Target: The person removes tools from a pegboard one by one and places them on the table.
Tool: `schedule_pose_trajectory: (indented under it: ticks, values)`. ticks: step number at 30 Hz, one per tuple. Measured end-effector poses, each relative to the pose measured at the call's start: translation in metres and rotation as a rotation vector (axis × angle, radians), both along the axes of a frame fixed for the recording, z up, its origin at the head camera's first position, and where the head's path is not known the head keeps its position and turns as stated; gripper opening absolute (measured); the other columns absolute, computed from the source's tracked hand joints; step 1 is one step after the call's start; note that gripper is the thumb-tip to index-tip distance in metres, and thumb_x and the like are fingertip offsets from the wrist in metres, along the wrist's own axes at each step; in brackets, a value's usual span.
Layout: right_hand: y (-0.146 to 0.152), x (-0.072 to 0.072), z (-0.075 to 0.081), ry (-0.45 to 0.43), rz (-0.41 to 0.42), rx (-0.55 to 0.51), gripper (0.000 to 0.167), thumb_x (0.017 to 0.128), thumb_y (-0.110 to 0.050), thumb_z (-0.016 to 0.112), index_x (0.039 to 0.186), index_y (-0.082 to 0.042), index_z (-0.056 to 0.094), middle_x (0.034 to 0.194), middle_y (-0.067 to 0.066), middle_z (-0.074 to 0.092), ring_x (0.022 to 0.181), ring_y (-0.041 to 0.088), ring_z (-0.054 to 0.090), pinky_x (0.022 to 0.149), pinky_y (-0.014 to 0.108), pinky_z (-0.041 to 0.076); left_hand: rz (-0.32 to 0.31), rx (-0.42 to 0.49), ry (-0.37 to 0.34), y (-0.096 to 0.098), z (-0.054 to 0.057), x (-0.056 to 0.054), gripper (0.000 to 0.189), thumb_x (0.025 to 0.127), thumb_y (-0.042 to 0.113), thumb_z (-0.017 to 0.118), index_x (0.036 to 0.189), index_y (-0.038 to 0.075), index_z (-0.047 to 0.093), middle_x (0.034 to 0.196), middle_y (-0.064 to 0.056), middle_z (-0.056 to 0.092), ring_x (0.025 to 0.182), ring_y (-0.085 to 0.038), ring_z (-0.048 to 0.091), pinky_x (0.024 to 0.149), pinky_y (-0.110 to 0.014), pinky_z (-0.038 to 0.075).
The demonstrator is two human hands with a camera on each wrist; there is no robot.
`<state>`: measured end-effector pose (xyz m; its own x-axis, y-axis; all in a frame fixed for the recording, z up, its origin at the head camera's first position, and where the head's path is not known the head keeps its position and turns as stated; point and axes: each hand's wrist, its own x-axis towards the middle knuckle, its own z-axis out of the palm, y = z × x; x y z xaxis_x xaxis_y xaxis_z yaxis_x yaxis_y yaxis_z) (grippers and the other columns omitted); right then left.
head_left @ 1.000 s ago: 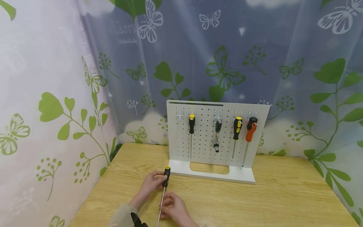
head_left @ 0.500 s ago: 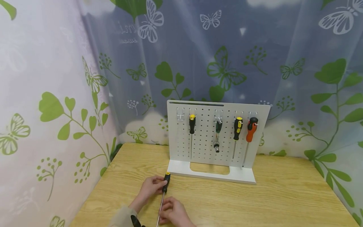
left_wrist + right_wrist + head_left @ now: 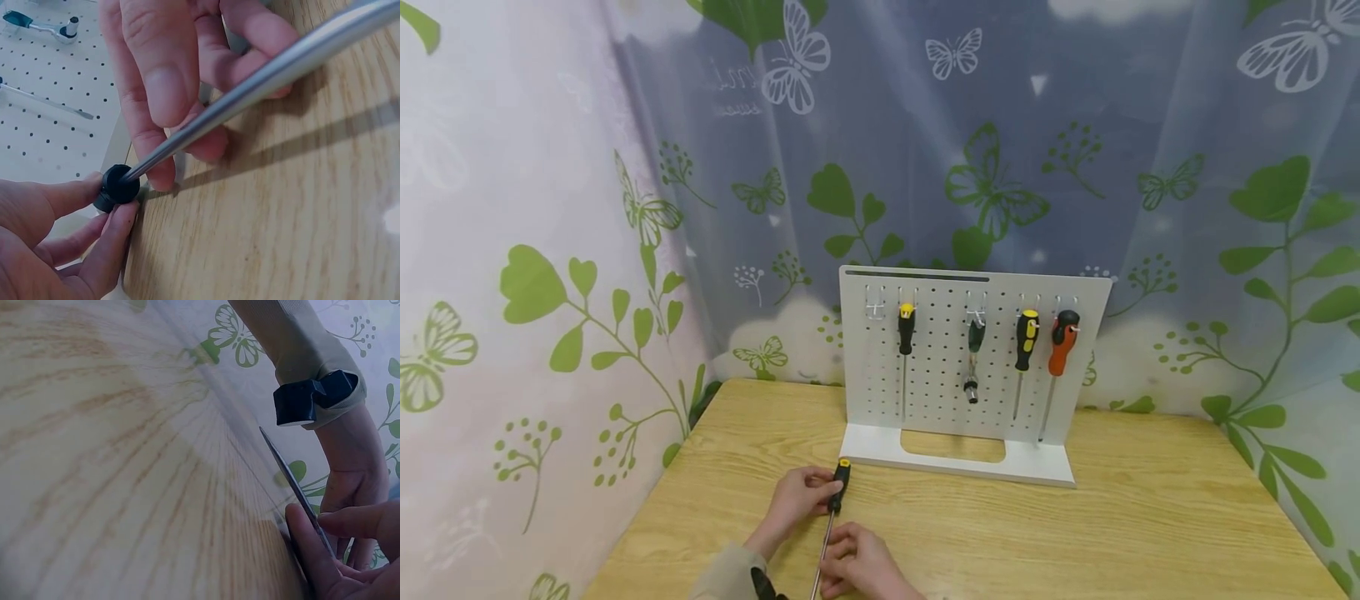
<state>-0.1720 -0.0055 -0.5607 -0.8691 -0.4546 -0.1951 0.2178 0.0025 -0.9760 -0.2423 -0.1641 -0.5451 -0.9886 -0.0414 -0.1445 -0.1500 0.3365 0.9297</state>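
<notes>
A long screwdriver (image 3: 841,486) with a black handle, yellow end and bare steel shaft slants over the near part of the wooden table. My left hand (image 3: 801,496) pinches its handle between thumb and fingers; in the left wrist view that hand (image 3: 81,244) grips the black handle near where the shaft enters. Farther down, my right hand (image 3: 861,562) pinches the shaft between thumb and fingers. The right wrist view shows the right thumb (image 3: 353,522) against the shaft, with the pointed tip (image 3: 269,439) sticking out beyond it.
Behind the hands stands a white pegboard (image 3: 940,358) on a flat base. From its hooks hang a black-and-yellow screwdriver (image 3: 906,333), a ratchet (image 3: 975,337), another black-and-yellow screwdriver (image 3: 1027,342) and a red-and-black one (image 3: 1063,346). The leftmost hook (image 3: 875,307) is bare. Printed curtains (image 3: 887,125) surround the table.
Both hands and the screwdriver have moved a little toward my body, mostly in the first half second. Both grips stay the same, and the hung tools have not moved.
</notes>
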Motion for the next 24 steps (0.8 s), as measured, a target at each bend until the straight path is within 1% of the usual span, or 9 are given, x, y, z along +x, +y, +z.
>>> schedule_pose_trajectory:
  ticks: [3, 7, 9, 13, 17, 21, 24]
  values:
    - [0.002, 0.0, 0.001, 0.002, 0.015, -0.004, 0.032, 0.091, 0.008, 0.065, 0.121, 0.01, 0.055, 0.091, 0.012, 0.069, 0.069, 0.025, 0.072, 0.063, 0.035, 0.064, 0.002, -0.029, -0.002, 0.001, 0.002, 0.0, 0.03, 0.09, 0.009, 0.077, 0.112, -0.009, 0.068, 0.091, -0.014, 0.071, 0.071, -0.013, 0.067, 0.061, -0.028, 0.063]
    - [0.004, -0.001, 0.002, 0.013, 0.029, 0.015, 0.032, 0.092, 0.006, 0.064, 0.123, 0.011, 0.055, 0.092, 0.012, 0.07, 0.069, 0.027, 0.073, 0.063, 0.035, 0.064, 0.003, -0.043, -0.002, 0.001, 0.004, 0.0, 0.028, 0.09, 0.008, 0.076, 0.111, -0.009, 0.068, 0.091, -0.014, 0.071, 0.07, -0.013, 0.068, 0.061, -0.029, 0.063]
    - [0.005, -0.001, 0.001, 0.02, 0.032, 0.028, 0.031, 0.093, 0.005, 0.064, 0.123, 0.01, 0.055, 0.091, 0.011, 0.07, 0.067, 0.025, 0.072, 0.062, 0.033, 0.064, 0.003, -0.042, -0.001, 0.001, 0.005, 0.0, 0.027, 0.09, 0.007, 0.076, 0.11, -0.01, 0.067, 0.091, -0.014, 0.072, 0.07, -0.014, 0.068, 0.061, -0.029, 0.063]
    - [0.008, -0.002, 0.0, 0.059, 0.049, 0.025, 0.027, 0.093, 0.006, 0.061, 0.12, 0.011, 0.056, 0.087, 0.013, 0.07, 0.067, 0.03, 0.073, 0.061, 0.034, 0.064, -0.001, -0.038, 0.01, 0.001, 0.005, 0.001, 0.026, 0.09, 0.005, 0.076, 0.109, -0.011, 0.067, 0.089, -0.013, 0.072, 0.069, -0.015, 0.068, 0.061, -0.03, 0.063]
    - [0.01, -0.003, 0.004, 0.068, 0.063, 0.014, 0.025, 0.093, 0.007, 0.058, 0.118, 0.011, 0.056, 0.087, 0.017, 0.071, 0.069, 0.035, 0.073, 0.061, 0.036, 0.064, -0.002, -0.046, 0.023, 0.001, 0.005, 0.002, 0.026, 0.09, 0.004, 0.076, 0.109, -0.011, 0.067, 0.088, -0.013, 0.072, 0.068, -0.015, 0.068, 0.06, -0.03, 0.063]
    - [0.011, -0.003, 0.006, 0.057, 0.069, 0.008, 0.025, 0.094, 0.007, 0.058, 0.119, 0.011, 0.056, 0.088, 0.018, 0.071, 0.068, 0.032, 0.073, 0.061, 0.036, 0.064, -0.011, -0.079, 0.022, 0.002, 0.008, 0.002, 0.027, 0.09, 0.005, 0.075, 0.11, -0.011, 0.066, 0.09, -0.014, 0.072, 0.068, -0.015, 0.068, 0.06, -0.03, 0.063]
    - [0.012, -0.004, 0.005, 0.044, 0.069, -0.003, 0.027, 0.094, 0.005, 0.059, 0.121, 0.011, 0.055, 0.089, 0.017, 0.071, 0.065, 0.027, 0.071, 0.061, 0.035, 0.064, -0.017, -0.117, 0.025, 0.003, 0.01, 0.003, 0.027, 0.09, 0.006, 0.075, 0.11, -0.011, 0.066, 0.09, -0.014, 0.071, 0.068, -0.015, 0.067, 0.06, -0.029, 0.062]
